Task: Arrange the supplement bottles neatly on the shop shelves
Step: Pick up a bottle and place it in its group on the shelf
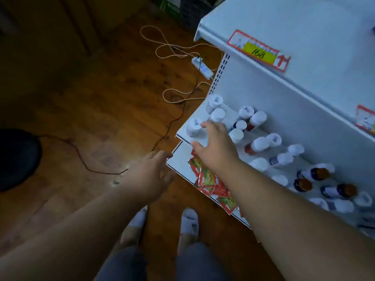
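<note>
Both hands are reaching forward over the person's white-shod feet: the left hand is hovering nearer, fingers loosely extended and holding nothing, just short of the lower shelf's corner, probably waiting to steady or receive something. Just right of it, red sachets are lying scattered on that lower shelf, under the right forearm. Further on, the right hand is stretching over the middle shelf, fingers spread and relaxed, gripping nothing yet; its fingertips are arriving beside a white-capped bottle at the shelf's front corner (contact is too blurred to judge). Beyond the fingertips two more white bottles are standing in a loose line, likely the row being started. To the right of that hand, the supplement bottles are standing unevenly, some dark amber ones tipped over, so plenty seems left to straighten. Above them, the top shelf is carrying a yellow price tag.
</note>
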A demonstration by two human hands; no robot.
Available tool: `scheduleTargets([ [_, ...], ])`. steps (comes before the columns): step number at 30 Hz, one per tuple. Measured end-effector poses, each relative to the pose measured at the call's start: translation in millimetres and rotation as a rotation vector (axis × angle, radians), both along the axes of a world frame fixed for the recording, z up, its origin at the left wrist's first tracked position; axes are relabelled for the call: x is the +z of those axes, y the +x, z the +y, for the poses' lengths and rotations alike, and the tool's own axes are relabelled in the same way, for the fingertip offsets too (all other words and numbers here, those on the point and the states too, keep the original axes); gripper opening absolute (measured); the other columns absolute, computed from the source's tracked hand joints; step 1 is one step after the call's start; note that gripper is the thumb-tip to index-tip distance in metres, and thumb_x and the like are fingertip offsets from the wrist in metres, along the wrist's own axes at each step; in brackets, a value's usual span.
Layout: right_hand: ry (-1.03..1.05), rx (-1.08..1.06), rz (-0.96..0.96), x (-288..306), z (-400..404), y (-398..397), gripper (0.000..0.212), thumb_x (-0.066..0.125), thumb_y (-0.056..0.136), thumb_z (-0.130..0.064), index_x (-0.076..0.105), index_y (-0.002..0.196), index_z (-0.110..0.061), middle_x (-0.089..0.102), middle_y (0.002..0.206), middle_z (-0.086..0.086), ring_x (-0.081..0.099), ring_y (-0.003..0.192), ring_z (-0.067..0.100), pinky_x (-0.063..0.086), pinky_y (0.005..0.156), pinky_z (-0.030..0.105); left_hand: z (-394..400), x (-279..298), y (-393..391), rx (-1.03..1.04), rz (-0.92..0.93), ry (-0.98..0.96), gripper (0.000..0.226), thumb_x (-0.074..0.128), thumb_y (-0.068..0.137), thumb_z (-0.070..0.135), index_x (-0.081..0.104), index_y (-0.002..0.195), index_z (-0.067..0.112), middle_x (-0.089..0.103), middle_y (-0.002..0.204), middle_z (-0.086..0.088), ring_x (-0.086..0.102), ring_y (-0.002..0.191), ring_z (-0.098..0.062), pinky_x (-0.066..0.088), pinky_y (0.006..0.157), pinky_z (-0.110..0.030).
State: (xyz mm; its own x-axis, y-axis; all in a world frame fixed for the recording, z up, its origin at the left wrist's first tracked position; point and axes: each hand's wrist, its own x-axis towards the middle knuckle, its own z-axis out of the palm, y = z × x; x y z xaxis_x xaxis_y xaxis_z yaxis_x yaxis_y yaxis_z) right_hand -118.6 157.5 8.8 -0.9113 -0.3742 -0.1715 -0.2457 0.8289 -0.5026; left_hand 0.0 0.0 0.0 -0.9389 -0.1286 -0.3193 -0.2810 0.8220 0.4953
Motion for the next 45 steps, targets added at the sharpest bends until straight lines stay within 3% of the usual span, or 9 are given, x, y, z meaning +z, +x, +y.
scheduleTargets([
  [7, 0.125, -0.273, 0.009, -149.7, -61.4, -64.7, 0.068, 0.064, 0.092, -0.040, 0.027, 0.147, -0.027, 0.041, 0.138, 0.013, 0.053, 0.117, 0.032, 0.053, 0.085, 0.037, -39.6, -116.3, -74.8, 0.171, 0.013, 0.178, 0.046, 0.061, 0.092, 0.039, 0.046, 0.136, 0.033, 0.055, 0.128, 0.011, 0.056, 0.104, -0.007, 0.045, 0.076, -0.025],
  [12, 0.201, -0.354, 0.064, -225.7, -73.3, -90.6, 0.054, 0.060, 0.096, -0.035, 0.033, 0.142, -0.028, 0.037, 0.138, 0.014, 0.058, 0.109, 0.035, 0.051, 0.078, 0.034, -34.4, -179.7, -116.2, 0.286, -0.007, 0.420, 0.041, 0.058, 0.095, 0.040, 0.046, 0.134, 0.037, 0.054, 0.123, 0.017, 0.054, 0.108, -0.005, 0.050, 0.083, -0.027],
  [18, -0.269, -0.389, -0.141, -238.6, -73.2, -97.1, 0.052, 0.072, 0.087, -0.026, 0.035, 0.123, -0.031, 0.049, 0.121, 0.000, 0.059, 0.102, 0.021, 0.058, 0.086, 0.041, -46.6, -203.6, -136.8, 0.370, 0.036, 0.531, 0.036, 0.054, 0.097, 0.038, 0.048, 0.132, 0.034, 0.056, 0.118, 0.017, 0.054, 0.102, -0.001, 0.042, 0.070, -0.017],
  [22, -0.619, -0.572, -0.465, -194.4, -73.2, -58.8, 0.035, 0.074, 0.085, -0.032, 0.047, 0.106, -0.033, 0.062, 0.110, 0.003, 0.069, 0.095, 0.021, 0.062, 0.076, 0.044, -54.2, -163.1, -108.2, 0.558, 0.039, 0.663, 0.026, 0.048, 0.100, 0.039, 0.052, 0.125, 0.035, 0.059, 0.105, 0.021, 0.055, 0.091, 0.005, 0.041, 0.065, -0.019],
  [27, -1.161, -0.727, -0.827, -79.5, -70.1, -1.0, 0.019, 0.057, 0.096, -0.016, 0.061, 0.114, -0.022, 0.067, 0.109, 0.010, 0.067, 0.103, 0.027, 0.055, 0.086, 0.049, -56.7, -57.9, -70.5, 0.537, -0.015, 0.728, 0.031, 0.035, 0.098, 0.057, 0.055, 0.115, 0.041, 0.065, 0.102, 0.017, 0.061, 0.101, -0.009, 0.051, 0.088, -0.040],
  [32, -1.488, -0.842, -1.049, 46.5, -62.1, 95.0, 0.066, 0.057, 0.077, -0.028, 0.050, 0.139, -0.008, 0.055, 0.117, 0.021, 0.061, 0.089, 0.026, 0.055, 0.069, 0.034, -54.7, 69.8, -0.3, 0.243, -0.119, 0.697, 0.053, 0.019, 0.086, 0.072, 0.049, 0.118, 0.044, 0.060, 0.110, 0.021, 0.056, 0.104, -0.001, 0.048, 0.088, -0.034],
  [36, -1.576, -0.802, -0.905, 121.7, -55.5, 124.8, 0.072, 0.063, 0.074, -0.030, 0.049, 0.139, -0.001, 0.055, 0.108, 0.022, 0.059, 0.088, 0.033, 0.054, 0.067, 0.035, -47.7, 139.2, 21.5, 0.101, 0.008, 0.747, 0.071, 0.017, 0.075, 0.089, 0.049, 0.122, 0.045, 0.061, 0.117, 0.020, 0.058, 0.111, -0.006, 0.048, 0.099, -0.043],
  [40, -1.566, -0.766, -0.689, 182.4, -21.4, 151.2, 0.060, 0.071, 0.070, -0.026, 0.057, 0.124, -0.003, 0.063, 0.104, 0.020, 0.066, 0.091, 0.034, 0.057, 0.080, 0.049, -13.9, 189.0, 38.1, -0.058, 0.062, 0.800, 0.058, 0.019, 0.080, 0.085, 0.051, 0.113, 0.051, 0.062, 0.111, 0.024, 0.059, 0.110, -0.001, 0.049, 0.095, -0.032],
  [45, -1.661, -0.763, -0.360, 252.4, 60.1, 208.4, 0.056, 0.092, 0.054, -0.022, 0.061, 0.100, -0.011, 0.068, 0.077, 0.008, 0.069, 0.070, 0.022, 0.057, 0.060, 0.036, 62.3, 235.6, 71.1, -0.265, 0.170, 0.757, 0.066, 0.011, 0.077, 0.086, 0.046, 0.121, 0.053, 0.058, 0.120, 0.025, 0.054, 0.116, -0.001, 0.043, 0.105, -0.043],
])
